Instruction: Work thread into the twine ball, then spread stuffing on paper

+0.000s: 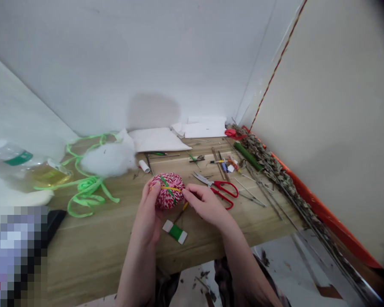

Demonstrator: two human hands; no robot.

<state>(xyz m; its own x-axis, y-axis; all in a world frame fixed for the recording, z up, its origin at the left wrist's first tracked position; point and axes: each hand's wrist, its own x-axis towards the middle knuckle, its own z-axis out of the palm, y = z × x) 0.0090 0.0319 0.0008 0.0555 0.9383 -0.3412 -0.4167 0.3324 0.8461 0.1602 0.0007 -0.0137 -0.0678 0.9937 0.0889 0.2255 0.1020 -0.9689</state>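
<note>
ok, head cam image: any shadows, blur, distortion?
Head view: soft-edged shadow on the wall; top-right corner darkened; lower left, a blocky pixelated patch; bottle looks stretched and washed out near the left edge; red-and-white ball reasonably clear, its strands distinguishable.

The left hand (pixel 149 207), right hand (pixel 203 204) and both forearms (pixel 137 264) are bare, while dark, creased, faintly glossy clothing (pixel 222 279) shows beneath them.

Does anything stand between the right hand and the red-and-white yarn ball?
Nothing visible: the right hand is at the yarn ball, seemingly pinching the yellow strip there. The left hand holds the ball's left side; the scissors lie off to the right.
</note>
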